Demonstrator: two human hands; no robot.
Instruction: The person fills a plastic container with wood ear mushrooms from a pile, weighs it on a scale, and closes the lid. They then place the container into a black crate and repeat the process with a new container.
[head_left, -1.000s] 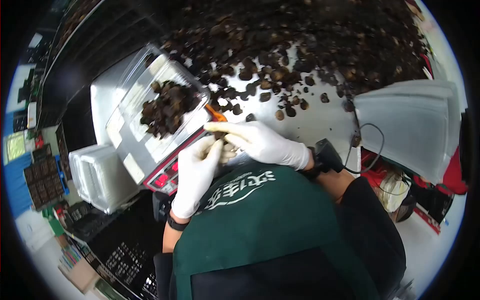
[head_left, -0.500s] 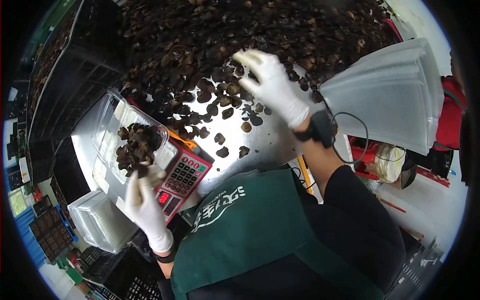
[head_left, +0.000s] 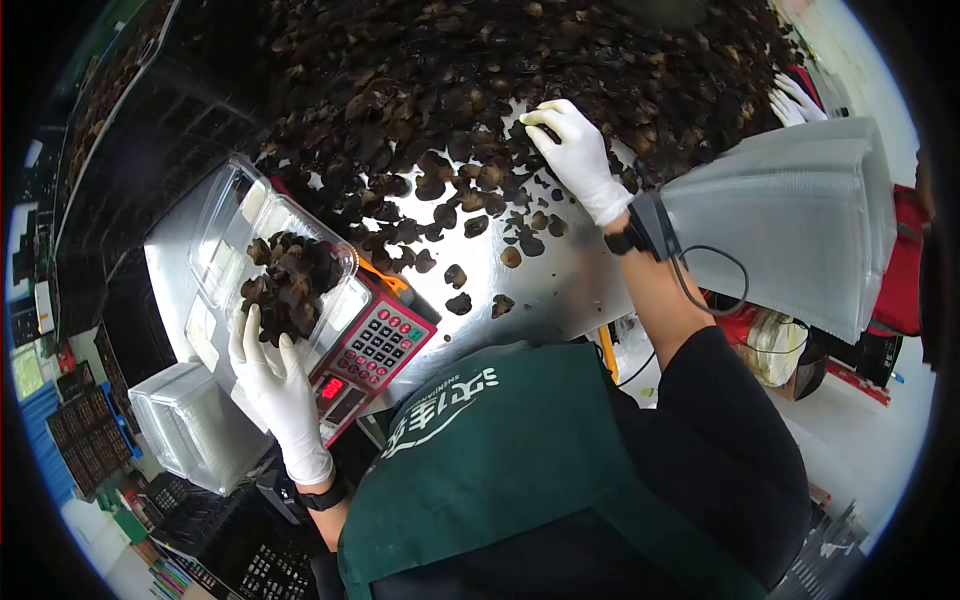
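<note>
My left hand, in a white glove, rests with fingers spread on the near edge of a clear plastic box and touches the dark dried mushrooms heaped in it. The box stands on a scale with a red keypad and a lit display. My right hand, also gloved, lies farther away on the edge of a large pile of dark mushrooms spread over the steel table. Its fingers are apart over loose pieces, and I see nothing held in it.
A stack of clear plastic boxes lies right of my right wrist, and another stack sits below the scale at left. Black crates line the left side. Another person's gloved hand shows at the upper right.
Both hands were together near the scale a second ago. My left hand went to the box of mushrooms and now rests on it; my right hand reached out to the pile.
</note>
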